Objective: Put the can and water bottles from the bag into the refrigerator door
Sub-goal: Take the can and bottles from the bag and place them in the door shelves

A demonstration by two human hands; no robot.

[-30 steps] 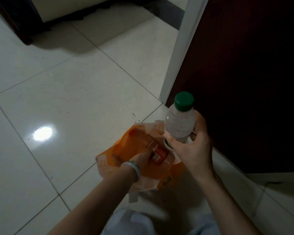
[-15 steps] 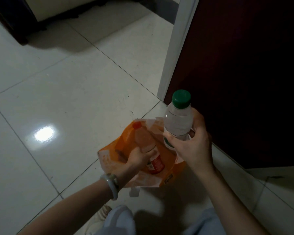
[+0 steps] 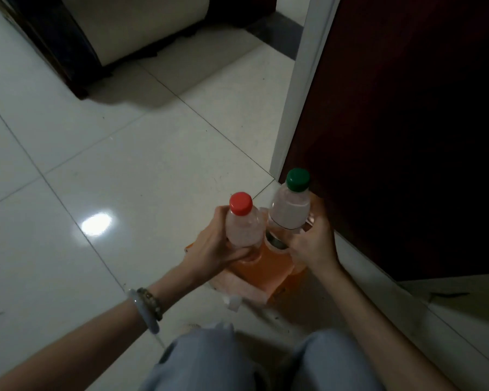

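Note:
My left hand [image 3: 213, 246] grips a clear water bottle with a red cap [image 3: 242, 221], held upright above the orange bag [image 3: 263, 270] on the floor. Right beside it, my right hand [image 3: 312, 244] holds a second clear bottle with a green cap [image 3: 291, 207], also upright. The two bottles are nearly touching. The bag lies crumpled under both hands, and what is inside it is hidden. No can is visible. The dark red refrigerator door [image 3: 407, 122] stands just right of the bottles.
A white door edge [image 3: 299, 88] runs up beside the dark red panel. Dark furniture with a pale front [image 3: 124, 26] stands at the far side of the glossy tiled floor [image 3: 124, 165]. My knees in light jeans [image 3: 203, 362] are at the bottom.
My left hand has lifted the red-capped bottle out of the bag and raised it beside the green-capped bottle. The right hand has stayed roughly where it was.

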